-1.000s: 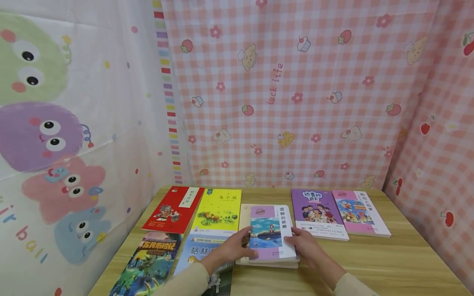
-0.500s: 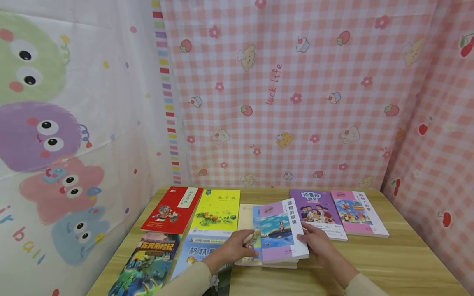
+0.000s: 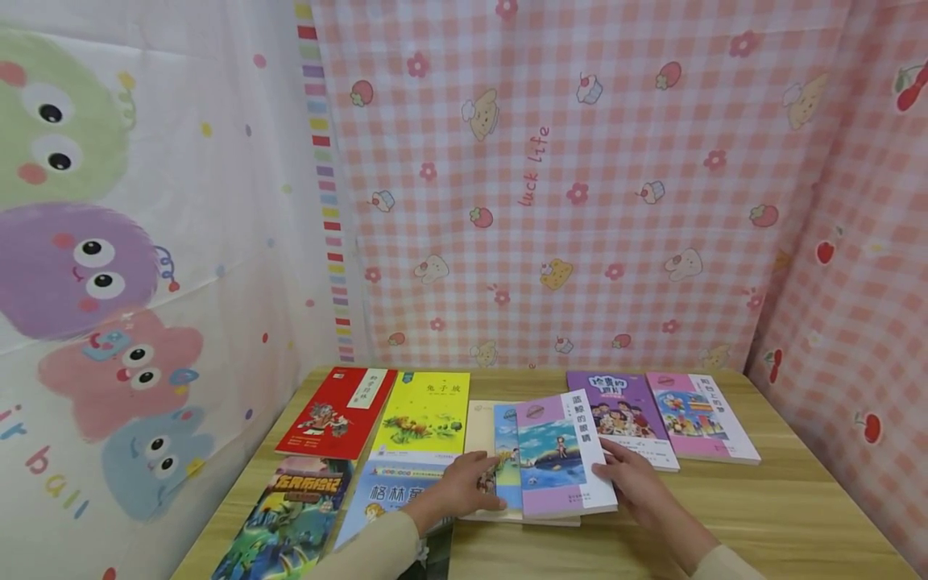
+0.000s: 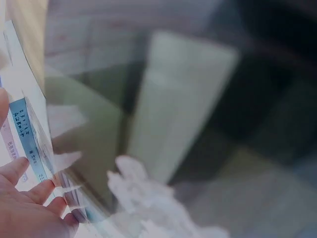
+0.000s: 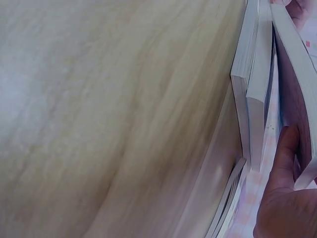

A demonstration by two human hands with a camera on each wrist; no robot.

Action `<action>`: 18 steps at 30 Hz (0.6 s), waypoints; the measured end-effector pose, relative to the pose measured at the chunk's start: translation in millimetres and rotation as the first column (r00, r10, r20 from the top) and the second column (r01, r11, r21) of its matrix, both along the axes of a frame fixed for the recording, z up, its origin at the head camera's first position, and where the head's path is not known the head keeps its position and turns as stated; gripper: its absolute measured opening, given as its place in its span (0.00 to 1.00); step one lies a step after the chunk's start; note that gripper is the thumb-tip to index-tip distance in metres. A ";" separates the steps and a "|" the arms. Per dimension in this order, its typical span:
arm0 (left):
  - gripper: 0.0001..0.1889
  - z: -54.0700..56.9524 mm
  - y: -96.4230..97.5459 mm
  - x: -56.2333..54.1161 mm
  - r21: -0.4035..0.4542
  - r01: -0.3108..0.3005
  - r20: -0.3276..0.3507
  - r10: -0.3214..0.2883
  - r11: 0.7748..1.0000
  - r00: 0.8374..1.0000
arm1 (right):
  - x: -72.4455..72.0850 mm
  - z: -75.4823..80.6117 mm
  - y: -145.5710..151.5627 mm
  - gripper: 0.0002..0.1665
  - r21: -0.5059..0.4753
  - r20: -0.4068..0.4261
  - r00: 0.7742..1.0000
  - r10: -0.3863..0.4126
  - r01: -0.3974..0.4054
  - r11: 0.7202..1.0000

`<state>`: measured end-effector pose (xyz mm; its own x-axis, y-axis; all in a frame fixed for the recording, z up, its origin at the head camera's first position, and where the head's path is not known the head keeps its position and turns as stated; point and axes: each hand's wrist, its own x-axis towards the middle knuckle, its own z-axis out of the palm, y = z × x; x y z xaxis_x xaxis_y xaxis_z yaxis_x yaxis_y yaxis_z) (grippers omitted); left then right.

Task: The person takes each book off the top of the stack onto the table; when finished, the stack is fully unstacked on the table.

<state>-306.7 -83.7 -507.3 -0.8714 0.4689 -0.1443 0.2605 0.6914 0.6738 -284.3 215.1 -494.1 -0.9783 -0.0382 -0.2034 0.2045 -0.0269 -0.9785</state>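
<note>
My right hand (image 3: 641,483) pinches the right edge of a pink-and-white paperback (image 3: 554,459) with a lake scene on its cover. In the right wrist view this paperback tilts up from the books under it, with a thumb (image 5: 286,153) on its underside. Beneath it in the head view a blue-covered book (image 3: 506,419) and a cream book (image 3: 478,415) show along the left side of the pile. My left hand (image 3: 464,485) rests at the pile's left side; in the left wrist view its fingers (image 4: 39,191) are spread against the book spines (image 4: 27,141).
Around the pile lie a red book (image 3: 337,412), a yellow book (image 3: 424,411), a dark green illustrated book (image 3: 290,515) and a light blue book (image 3: 384,491). A purple book (image 3: 627,415) and another pink-and-white book (image 3: 703,415) lie at the back right of the wooden table (image 3: 783,515).
The pink-and-white paperback has slid right and tilted off the pile in my right hand, uncovering the blue book. My left hand has stayed by the pile's left side.
</note>
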 end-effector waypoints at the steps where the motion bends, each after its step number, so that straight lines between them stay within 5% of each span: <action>1: 0.39 -1.0 -0.1 -0.5 -0.005 0.000 -0.002 0.000 1.000 1.000 | 0.8 0.0 0.8 0.39 -0.003 -0.003 1.000 0.007 -0.007 1.000; 10: 0.39 -10.4 1.6 -7.6 -0.010 -0.008 -0.010 0.007 1.000 1.000 | 8.9 1.9 10.2 0.38 0.000 0.003 1.000 0.004 -0.004 1.000; 18: 0.39 5.4 3.3 -1.6 -0.017 0.012 0.013 -0.012 1.000 1.000 | 16.7 4.2 24.7 0.38 0.033 0.020 1.000 -0.011 0.010 0.999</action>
<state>-308.3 -80.5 -501.9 -0.8638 0.4766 -0.1636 0.2599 0.6997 0.6655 -267.6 239.8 -489.9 -0.9743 -0.0207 -0.2245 0.2245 0.0032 -0.9745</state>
